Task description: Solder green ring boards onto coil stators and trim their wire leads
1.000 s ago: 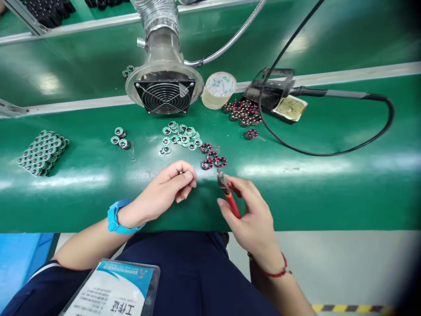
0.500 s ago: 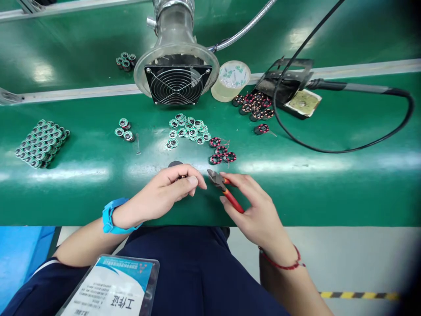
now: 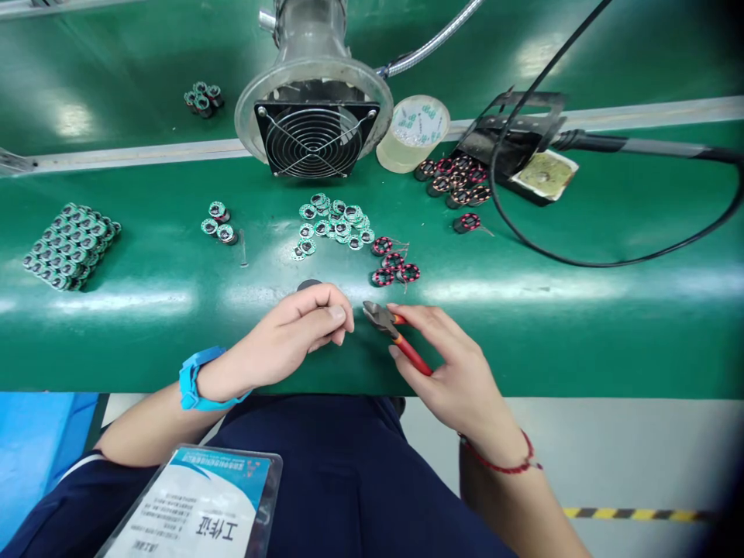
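Observation:
My left hand (image 3: 299,332) is closed, its fingers curled inward and thumb laid over them. What it holds is hidden by the fingers. A dark rounded piece (image 3: 308,284) shows just past its knuckles; whether the hand touches it I cannot tell. In my right hand (image 3: 456,360) are diagonal cutters (image 3: 410,350) with red handles, their jaws pointing left, a small gap from the left fingertips. Several coils with pink-red windings (image 3: 393,262) lie beyond the cutters. Small round green circuit boards (image 3: 342,227) are scattered behind my left hand.
A block of stacked board-topped parts (image 3: 70,246) stands at left, with 3 similar parts (image 3: 218,223) nearer the middle. A fume extractor fan (image 3: 315,139) hangs overhead. Behind are a tape roll (image 3: 410,143), copper-wound coils (image 3: 459,186) and a soldering iron (image 3: 628,145) with its looping cable.
My left hand has drawn slightly left, away from the cutters, and its fingers have curled in further, covering the coppery bit that showed earlier. The view has shifted slightly; my right hand stays nearly still.

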{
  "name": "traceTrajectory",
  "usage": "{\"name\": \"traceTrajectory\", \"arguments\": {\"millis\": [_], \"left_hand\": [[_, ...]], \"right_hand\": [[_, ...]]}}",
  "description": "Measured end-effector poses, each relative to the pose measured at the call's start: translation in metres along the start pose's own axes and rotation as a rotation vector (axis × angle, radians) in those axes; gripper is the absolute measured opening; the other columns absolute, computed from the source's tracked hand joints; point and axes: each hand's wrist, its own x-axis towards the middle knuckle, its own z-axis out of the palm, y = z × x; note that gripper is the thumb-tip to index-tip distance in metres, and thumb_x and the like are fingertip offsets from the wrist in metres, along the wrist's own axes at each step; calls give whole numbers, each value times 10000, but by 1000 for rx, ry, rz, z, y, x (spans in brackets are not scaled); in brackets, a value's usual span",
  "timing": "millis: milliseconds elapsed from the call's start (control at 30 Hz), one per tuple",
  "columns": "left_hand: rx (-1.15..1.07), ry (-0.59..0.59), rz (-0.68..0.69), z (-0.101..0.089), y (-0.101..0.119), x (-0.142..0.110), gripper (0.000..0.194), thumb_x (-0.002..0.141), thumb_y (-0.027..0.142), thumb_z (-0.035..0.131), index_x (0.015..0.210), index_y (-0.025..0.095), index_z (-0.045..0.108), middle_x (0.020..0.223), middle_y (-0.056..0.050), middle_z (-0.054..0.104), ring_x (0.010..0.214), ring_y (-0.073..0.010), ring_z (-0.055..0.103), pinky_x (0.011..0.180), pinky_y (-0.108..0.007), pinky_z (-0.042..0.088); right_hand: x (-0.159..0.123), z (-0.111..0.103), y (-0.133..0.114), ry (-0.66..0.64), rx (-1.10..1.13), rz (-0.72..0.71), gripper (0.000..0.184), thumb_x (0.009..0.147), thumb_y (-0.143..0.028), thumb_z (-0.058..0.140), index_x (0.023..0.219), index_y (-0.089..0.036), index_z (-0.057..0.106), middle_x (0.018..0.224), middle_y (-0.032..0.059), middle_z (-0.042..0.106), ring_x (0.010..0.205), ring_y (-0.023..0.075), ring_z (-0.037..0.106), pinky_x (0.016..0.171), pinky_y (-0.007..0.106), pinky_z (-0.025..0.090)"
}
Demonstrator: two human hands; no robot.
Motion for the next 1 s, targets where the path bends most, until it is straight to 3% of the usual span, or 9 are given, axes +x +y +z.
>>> {"name": "traceTrajectory", "arguments": {"millis": [233, 533, 733, 1000], "left_hand": [[143, 31, 54, -1, -1, -1, 264, 986, 327, 467, 831, 165, 606, 734, 29, 521, 573, -58, 353, 531, -240, 258], [20, 61, 57, -1, -7, 0, 104, 947, 239, 502, 868, 178, 530, 758, 43, 523, 574, -55, 344, 533, -232, 256], [58, 114, 103, -1, -7, 1, 106, 915, 180, 523, 822, 163, 570, 757, 36, 528, 643, -57, 413, 565, -224, 283], [105, 154, 112, -1, -8, 0, 146, 923, 206, 549, 814, 163, 635, 657, 61, 483, 597, -47, 382, 556, -214, 283]], "right_hand": [[-1, 2, 0, -6, 12, -13, 492, 813, -92, 570, 1278, -249, 540, 1127, 72, 680, 1041, 206, 653, 884, 376, 565], [-6, 3, 3, -2, 21, 8, 520, 797, -72, 567, 1284, -251, 538, 1151, 61, 679, 1056, 199, 640, 916, 364, 542], [-6, 4, 1, 10, 35, 26, 527, 782, -62, 572, 1277, -244, 550, 1156, 64, 675, 1061, 202, 631, 933, 374, 537], [-6, 6, 1, 8, 42, 14, 537, 779, -54, 568, 1283, -240, 547, 1153, 60, 675, 1062, 200, 628, 946, 370, 533]]}}
